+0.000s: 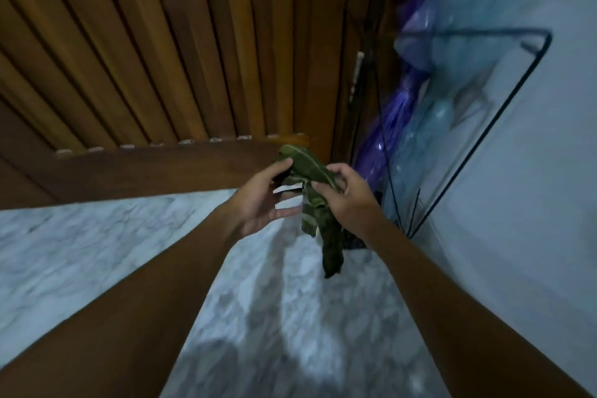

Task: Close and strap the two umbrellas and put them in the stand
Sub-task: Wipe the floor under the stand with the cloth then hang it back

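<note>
I hold a folded dark green umbrella (310, 171) with pale stripes in front of me, its loose fabric hanging down toward the floor. My left hand (258, 200) touches its upper end with thumb and fingertips, fingers spread. My right hand (349, 200) is closed around its middle. A short white strap sticks out between the hands. To the right, a black wire stand (504, 126) leans by the wall. Inside it stands a purple umbrella (387, 139) beside a clear bluish one (452, 58).
A brown slatted wooden door (155, 52) fills the upper left, with a dark wooden threshold below it. The floor (97, 236) is white-grey marble. A pale wall (549, 187) runs along the right behind the stand.
</note>
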